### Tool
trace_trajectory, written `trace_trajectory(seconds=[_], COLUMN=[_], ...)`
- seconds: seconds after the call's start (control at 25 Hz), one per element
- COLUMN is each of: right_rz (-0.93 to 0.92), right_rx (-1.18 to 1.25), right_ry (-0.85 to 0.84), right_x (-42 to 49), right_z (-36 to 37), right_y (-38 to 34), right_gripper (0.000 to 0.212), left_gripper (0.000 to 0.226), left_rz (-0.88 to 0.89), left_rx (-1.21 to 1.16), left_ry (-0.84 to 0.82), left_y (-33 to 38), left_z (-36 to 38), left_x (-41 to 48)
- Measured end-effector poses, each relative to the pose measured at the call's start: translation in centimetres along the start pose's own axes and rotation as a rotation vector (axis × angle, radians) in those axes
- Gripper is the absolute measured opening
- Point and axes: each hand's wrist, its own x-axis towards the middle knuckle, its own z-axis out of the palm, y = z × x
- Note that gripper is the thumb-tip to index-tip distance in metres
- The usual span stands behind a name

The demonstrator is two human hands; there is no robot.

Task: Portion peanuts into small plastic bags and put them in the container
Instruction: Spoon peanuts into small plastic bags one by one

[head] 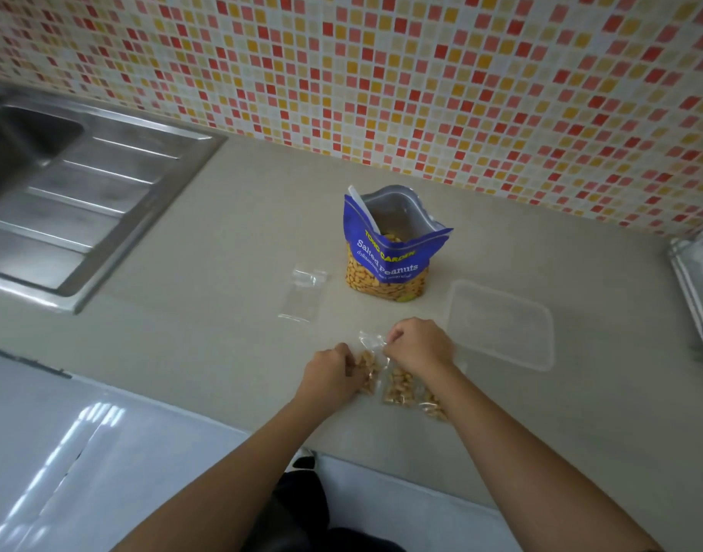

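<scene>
A blue and yellow salted-peanut pouch [385, 268] stands open on the beige counter, a white scoop [363, 209] sticking out of it. In front of it my left hand [330, 374] and my right hand [419, 346] both pinch a small clear bag of peanuts [369, 366], the right at its top edge. Two more filled small bags [399, 386] [433, 404] lie under my right wrist. An empty small plastic bag [304, 294] lies flat left of the pouch. A clear rectangular container [501, 324] sits to the right.
A steel sink with a ribbed drainboard [75, 201] fills the left. A mosaic-tiled wall [421, 81] backs the counter. A white rack edge [696, 288] shows at far right. The counter's front edge [341, 456] runs below my forearms.
</scene>
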Motion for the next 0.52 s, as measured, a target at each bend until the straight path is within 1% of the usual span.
trace_trajectory(seconds=[0.08, 0.16, 0.2, 0.28, 0.36, 0.4, 0.44, 0.48, 0.52], right_rz=[-0.036, -0.097, -0.140, -0.227, -0.313, -0.352, -0.380, -0.388, -0.368], right_rx=[-0.030, -0.049, -0.047, -0.012, 0.048, 0.056, 0.021, -0.045, -0.100], right_ry=[0.022, 0.103, 0.161, 0.218, 0.176, 0.156, 0.162, 0.196, 0.186], right_x=[0.1, 0.2, 0.2, 0.0, -0.1, -0.3, -0.6, -0.9, -1.3], right_z=[-0.1, -0.4, -0.5, -0.3, 0.8, 1.7, 2.8, 4.1, 5.5], right_y=[-0.1, -0.3, -0.5, -1.5, -3.0, -4.0, -4.9, -5.8, -6.6], right_gripper=[0.027, 0.032, 0.032, 0.029, 0.027, 0.028, 0.031, 0.038, 0.047], left_gripper=[0.036, 0.046, 0.044, 0.030, 0.022, 0.022, 0.024, 0.029, 0.036], left_rz=[0.033, 0.012, 0.003, -0.003, -0.056, -0.090, -0.121, -0.149, -0.171], left_rx=[0.129, 0.187, 0.175, 0.123, 0.090, 0.069, 0.046, 0.027, 0.019], left_ry=[0.015, 0.066, 0.108, 0.224, 0.336, 0.364, 0.362, 0.331, 0.278], left_y=[0.3, 0.2, -0.1, -1.3, -3.0, -3.9, -4.7, -5.2, -5.6], left_z=[-0.4, -1.9, -2.9, -5.2, -7.4, -8.2, -8.8, -9.4, -9.8], left_x=[-0.1, 0.4, 0.9, 2.3, 3.8, 4.6, 5.4, 6.1, 6.9])
